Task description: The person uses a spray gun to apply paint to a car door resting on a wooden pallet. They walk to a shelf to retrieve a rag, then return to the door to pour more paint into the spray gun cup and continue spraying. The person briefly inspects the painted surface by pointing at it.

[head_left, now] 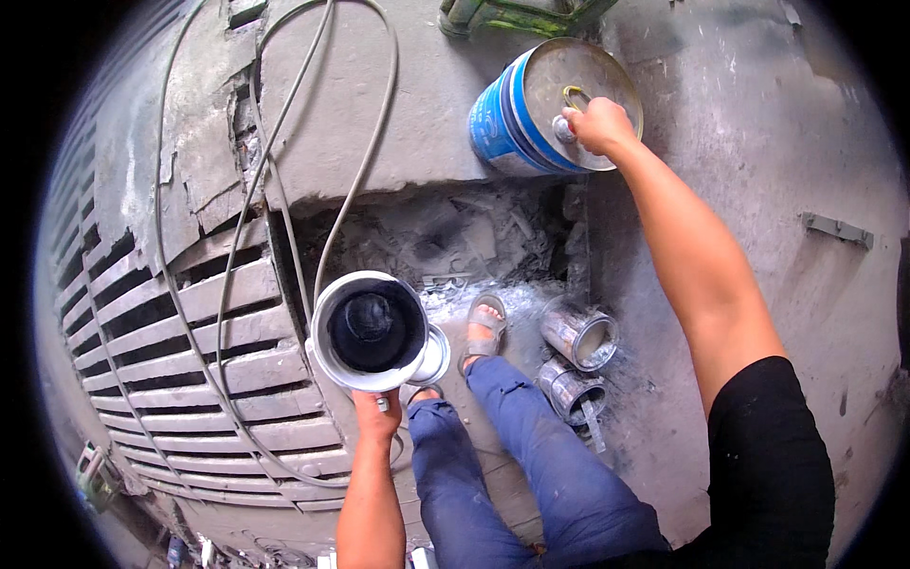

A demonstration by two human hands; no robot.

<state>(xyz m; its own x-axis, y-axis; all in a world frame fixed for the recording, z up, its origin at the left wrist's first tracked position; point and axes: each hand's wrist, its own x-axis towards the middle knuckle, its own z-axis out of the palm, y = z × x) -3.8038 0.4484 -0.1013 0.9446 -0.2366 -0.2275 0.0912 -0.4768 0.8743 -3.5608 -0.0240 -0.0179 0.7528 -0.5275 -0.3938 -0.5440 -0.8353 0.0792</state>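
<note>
Low in front of me, my left hand (377, 415) is closed beneath a white round pot (322, 318), seemingly on its handle, which the pot mostly hides. Dark material (398, 337) coats or fills the inside, with a round dark lump or hollow in the middle. A smaller white round part (436, 358) shows at its right side. Stretched far forward, my right hand (604, 125) is closed over the top of a blue drum (500, 119). By its fingers are a yellow loop (573, 93) and a small silvery round piece (563, 129); what the fingers grip is partly hidden.
Two tipped, paint-smeared cans (573, 332) lie right of my feet. A grey hose (389, 104) loops over slatted boards (218, 356) at left. Ahead, a rubble-filled pit (455, 232) breaks the floor. A green object (517, 14) stands beyond the drum; a metal bracket (837, 230) lies right.
</note>
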